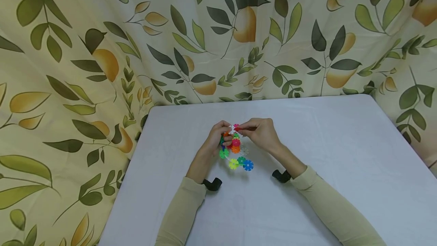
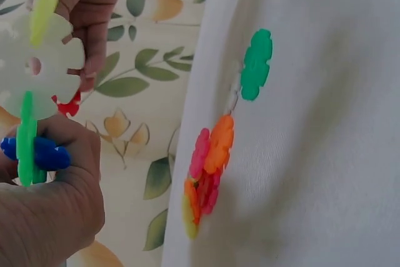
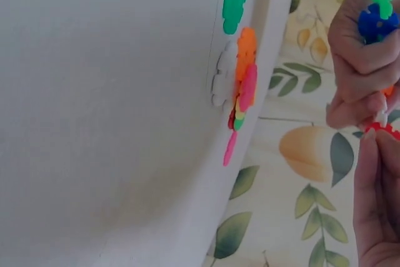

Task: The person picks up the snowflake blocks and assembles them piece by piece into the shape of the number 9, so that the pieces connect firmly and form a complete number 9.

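In the head view the multicoloured chain of round, notched plastic discs is near the centre of the frame, below and between the left hand and the right hand, with a bright blue notched plastic disc at its lower right; the left wrist view, closer in, shows at its left edge a cloudy white plastic disc with a centre hole, and a thin green plastic disc slotted edge-on into its lower rim; the right wrist view shows, at its right edge, the red notched plastic disc pinched between the right thumb and finger, close against the left fingertips; whether the green, orange and pink discs seen there rest on the white tabletop or hang above it, I cannot tell.

The left fingers are curled round part of the chain; the forearms slant in from the lower left and lower right of the head view, in pale green sleeves, a small black curved piece showing beside the left wrist.
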Available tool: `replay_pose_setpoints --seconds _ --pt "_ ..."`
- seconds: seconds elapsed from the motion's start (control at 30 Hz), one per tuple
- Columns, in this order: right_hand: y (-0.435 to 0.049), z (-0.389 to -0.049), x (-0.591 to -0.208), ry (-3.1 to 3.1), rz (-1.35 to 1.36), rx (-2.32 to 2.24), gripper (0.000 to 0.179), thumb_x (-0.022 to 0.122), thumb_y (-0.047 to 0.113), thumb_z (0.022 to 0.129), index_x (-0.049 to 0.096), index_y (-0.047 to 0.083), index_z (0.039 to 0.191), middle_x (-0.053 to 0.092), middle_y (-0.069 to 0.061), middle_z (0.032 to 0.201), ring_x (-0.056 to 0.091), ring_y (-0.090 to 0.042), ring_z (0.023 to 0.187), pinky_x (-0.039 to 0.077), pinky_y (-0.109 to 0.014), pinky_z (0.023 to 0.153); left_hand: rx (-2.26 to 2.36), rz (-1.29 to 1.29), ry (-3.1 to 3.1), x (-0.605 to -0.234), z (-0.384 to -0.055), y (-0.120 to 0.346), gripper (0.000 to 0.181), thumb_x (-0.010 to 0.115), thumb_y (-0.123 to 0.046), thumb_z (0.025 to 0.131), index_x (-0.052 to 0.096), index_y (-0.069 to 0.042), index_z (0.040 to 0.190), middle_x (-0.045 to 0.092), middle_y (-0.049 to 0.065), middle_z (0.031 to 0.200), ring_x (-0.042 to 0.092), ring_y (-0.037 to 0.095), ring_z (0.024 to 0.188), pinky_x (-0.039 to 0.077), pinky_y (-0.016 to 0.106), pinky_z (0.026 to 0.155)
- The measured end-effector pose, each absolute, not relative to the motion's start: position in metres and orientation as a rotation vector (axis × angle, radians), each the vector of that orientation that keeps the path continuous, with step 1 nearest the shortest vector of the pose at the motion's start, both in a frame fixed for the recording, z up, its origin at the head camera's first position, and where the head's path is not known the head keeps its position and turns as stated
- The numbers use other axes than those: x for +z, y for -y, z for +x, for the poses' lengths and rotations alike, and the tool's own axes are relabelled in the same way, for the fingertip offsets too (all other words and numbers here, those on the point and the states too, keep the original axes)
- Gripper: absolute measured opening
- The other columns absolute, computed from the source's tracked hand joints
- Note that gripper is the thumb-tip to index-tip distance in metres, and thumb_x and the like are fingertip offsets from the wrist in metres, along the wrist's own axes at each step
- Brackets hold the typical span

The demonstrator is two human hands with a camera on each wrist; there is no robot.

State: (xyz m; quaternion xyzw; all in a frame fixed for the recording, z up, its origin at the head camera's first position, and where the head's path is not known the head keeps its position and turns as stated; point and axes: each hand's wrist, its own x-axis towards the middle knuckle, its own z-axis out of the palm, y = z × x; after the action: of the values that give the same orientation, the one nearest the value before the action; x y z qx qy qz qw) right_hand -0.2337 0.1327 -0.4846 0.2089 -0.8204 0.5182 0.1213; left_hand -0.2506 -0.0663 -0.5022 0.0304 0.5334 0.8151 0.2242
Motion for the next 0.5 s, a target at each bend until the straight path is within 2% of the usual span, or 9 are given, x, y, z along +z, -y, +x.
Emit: replay_pose_setpoints --seconds 0.3,0.5 --pt "-0.1313 -0.2310 -0.4850 2.397 0.604 1.538 0.012 0.085 0.000 0.084 0.084 0.006 0.095 0.078 -0.005 0.086 0.077 -0.018 0.076 0.060 -0.022 0.068 2.241 0.152 -1.512 -0.5018 -0.2474 0.0643 0.012 0.041 -0.004 0.106 0.047 -0.010 0.098 0.043 0.004 0.074 0.034 0.009 0.050 0.030 0.015 0.045" --pt "-0.1348 -0.2343 -0.4808 2.470 0.586 1.502 0.018 0.085 0.001 0.085 0.082 0.005 0.102 0.079 -0.007 0.094 0.077 -0.020 0.081 0.061 -0.025 0.071 2.262 0.130 -1.450 -0.4992 -0.2507 0.0675 0.007 0.044 -0.007 0.106 0.048 -0.011 0.101 0.043 0.004 0.073 0.035 0.008 0.050 0.032 0.014 0.045"
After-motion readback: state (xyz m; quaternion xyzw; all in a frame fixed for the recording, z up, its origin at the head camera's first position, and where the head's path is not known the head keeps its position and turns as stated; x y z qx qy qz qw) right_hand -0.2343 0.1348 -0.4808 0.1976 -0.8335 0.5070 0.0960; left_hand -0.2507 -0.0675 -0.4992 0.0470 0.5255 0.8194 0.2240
